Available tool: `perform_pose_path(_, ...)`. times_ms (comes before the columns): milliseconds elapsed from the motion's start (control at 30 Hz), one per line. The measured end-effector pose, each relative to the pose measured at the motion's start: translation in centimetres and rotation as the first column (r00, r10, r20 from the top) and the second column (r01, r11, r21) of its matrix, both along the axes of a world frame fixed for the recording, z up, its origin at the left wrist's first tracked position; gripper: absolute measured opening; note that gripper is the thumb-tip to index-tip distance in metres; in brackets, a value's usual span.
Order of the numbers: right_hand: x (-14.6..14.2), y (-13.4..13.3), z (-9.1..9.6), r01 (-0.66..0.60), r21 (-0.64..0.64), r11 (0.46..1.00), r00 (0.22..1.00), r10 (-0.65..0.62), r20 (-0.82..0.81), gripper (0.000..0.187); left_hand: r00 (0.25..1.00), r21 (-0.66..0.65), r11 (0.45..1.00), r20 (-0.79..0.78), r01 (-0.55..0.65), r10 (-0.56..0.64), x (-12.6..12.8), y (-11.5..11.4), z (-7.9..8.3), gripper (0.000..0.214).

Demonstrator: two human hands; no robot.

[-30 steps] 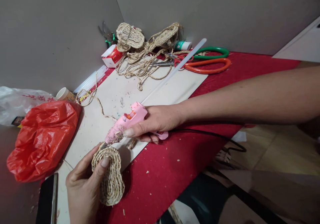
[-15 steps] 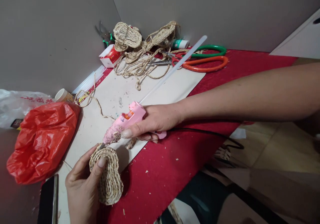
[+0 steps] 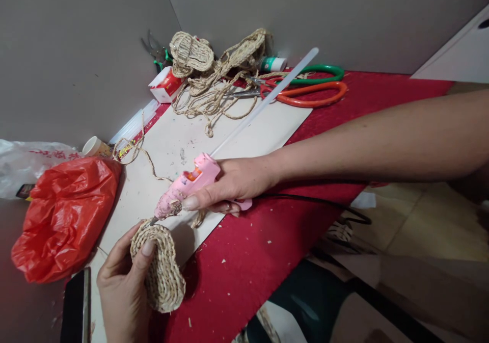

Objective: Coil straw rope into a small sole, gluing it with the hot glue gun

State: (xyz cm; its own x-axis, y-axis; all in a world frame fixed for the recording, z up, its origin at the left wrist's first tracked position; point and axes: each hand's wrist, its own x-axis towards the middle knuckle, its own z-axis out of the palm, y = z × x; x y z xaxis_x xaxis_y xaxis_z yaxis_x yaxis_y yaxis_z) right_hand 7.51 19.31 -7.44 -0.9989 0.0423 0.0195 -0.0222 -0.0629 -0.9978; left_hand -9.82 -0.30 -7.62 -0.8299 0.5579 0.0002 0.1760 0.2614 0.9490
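My left hand (image 3: 124,282) pinches a sole-shaped piece of coiled straw braid (image 3: 164,274) between thumb and fingers, its flat face turned up. Wrapped around a pink hot glue gun (image 3: 202,172) is my right hand (image 3: 233,185). The gun's nozzle meets the upper edge of the braided sole, near my left fingers; whether glue is coming out cannot be made out. A long translucent glue stick (image 3: 267,101) juts from the back of the gun. Bits of straw and dried glue cling to the gun's front. A black cord (image 3: 317,200) trails off behind my right hand.
Behind lie more braided straw pieces (image 3: 193,52), loose straw cord (image 3: 208,103), scissors with orange and green handles (image 3: 313,96), pliers (image 3: 156,50) and a red-and-white box (image 3: 165,84). To the left are a red plastic bag (image 3: 69,215), a paper cup (image 3: 95,147) and a phone (image 3: 74,305).
My hands, the glue gun and the braided sole have shifted slightly left in view. The nozzle stays at the sole's upper edge, and both grips are the same.
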Motion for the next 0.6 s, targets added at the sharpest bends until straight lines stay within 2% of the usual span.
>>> perform_pose_path(600,0.09,0.00,0.08,-0.003,0.011,1.000,0.999,0.004,-0.053,0.053,0.998,0.129,0.992,0.067,0.001,-0.010,-0.46,0.40,0.12,0.037)
